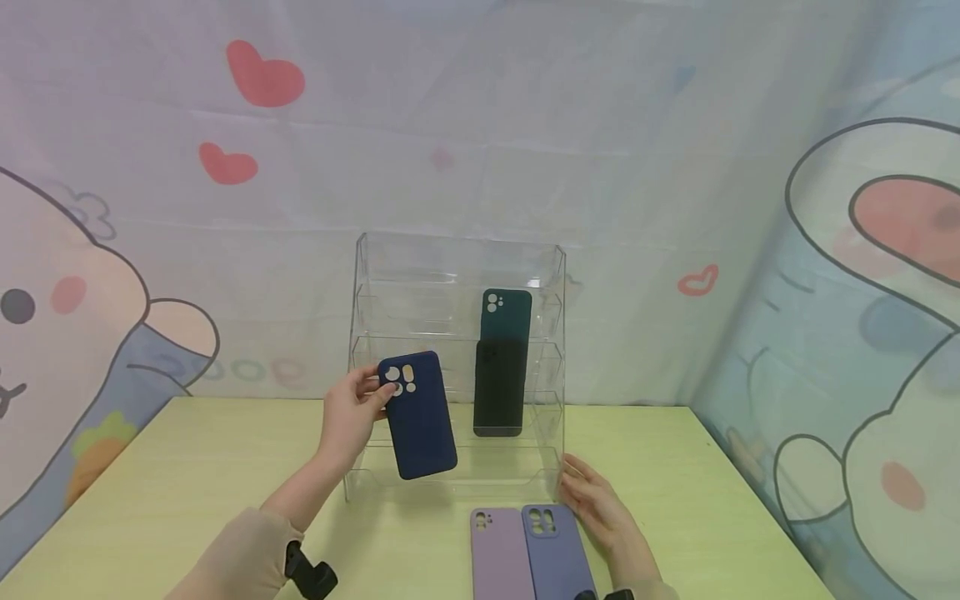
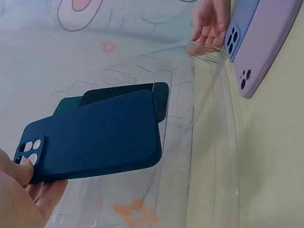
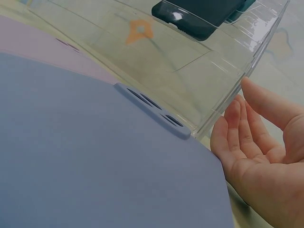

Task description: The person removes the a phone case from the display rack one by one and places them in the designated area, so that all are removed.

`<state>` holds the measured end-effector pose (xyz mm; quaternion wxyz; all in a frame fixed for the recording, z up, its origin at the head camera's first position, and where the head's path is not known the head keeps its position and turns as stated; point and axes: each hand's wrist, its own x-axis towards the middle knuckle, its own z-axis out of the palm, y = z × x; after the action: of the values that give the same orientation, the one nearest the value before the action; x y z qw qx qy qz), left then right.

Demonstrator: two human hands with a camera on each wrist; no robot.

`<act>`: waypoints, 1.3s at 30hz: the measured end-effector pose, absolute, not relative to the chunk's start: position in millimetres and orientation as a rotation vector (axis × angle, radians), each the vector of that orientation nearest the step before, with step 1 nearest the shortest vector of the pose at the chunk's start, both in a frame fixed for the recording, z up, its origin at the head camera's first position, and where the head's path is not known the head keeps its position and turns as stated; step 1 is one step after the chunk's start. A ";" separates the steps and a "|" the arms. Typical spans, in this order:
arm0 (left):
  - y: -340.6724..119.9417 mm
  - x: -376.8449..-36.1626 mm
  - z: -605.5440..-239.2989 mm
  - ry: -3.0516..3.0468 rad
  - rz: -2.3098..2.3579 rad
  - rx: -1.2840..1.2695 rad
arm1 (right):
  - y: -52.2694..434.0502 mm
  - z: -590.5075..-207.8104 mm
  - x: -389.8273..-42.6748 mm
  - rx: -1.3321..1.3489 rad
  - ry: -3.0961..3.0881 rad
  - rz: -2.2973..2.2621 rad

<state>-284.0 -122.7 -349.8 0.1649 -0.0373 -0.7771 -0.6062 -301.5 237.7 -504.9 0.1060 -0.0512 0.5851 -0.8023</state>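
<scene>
Left hand [image 1: 352, 414] pinches the navy phone case [image 1: 417, 414] at its camera-cutout end, thumb on the face by the cutouts, fingers behind. Case is held tilted, top leaning left, in front of the lower-left tiers of the clear acrylic display rack [image 1: 375, 275]; its bottom edge sits near the rack's lowest shelf. Can't tell whether it touches the shelf.

Right hand [image 1: 596, 498] is relaxed, fingers straight, holding nothing. It rests on the table [image 1: 187, 467] with fingertips at the rack's front right bottom corner, palm just beside the periwinkle phone case [image 1: 557, 550].

In the rack, right side: a dark green phone case [image 1: 506, 314] stands upright on an upper tier, and a black phone case [image 1: 499, 387] stands in front of it one tier down, covering its lower part.

On the table in front of the rack: a lilac phone case [image 1: 496, 554] and the periwinkle one lie flat side by side, touching, camera cutouts toward the rack.

Backdrop: cartoon bunny cloth [image 1: 90, 275] with red hearts.
</scene>
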 end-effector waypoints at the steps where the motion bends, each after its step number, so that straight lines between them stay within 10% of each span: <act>1: -122.8 -283.5 -351.7 -2.224 -1.731 -0.109 | 237.6 -504.5 -301.2 -0.149 1.721 -2.364; 39: -99.8 -250.1 -418.6 -2.575 -1.859 -0.002 | 238.9 -505.7 -303.1 -0.155 1.712 -2.350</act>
<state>-250.1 -99.8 -418.6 -0.0172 -0.0007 -0.8106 -0.5853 -303.1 238.9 -505.7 0.1150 -0.0530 0.5841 -0.8017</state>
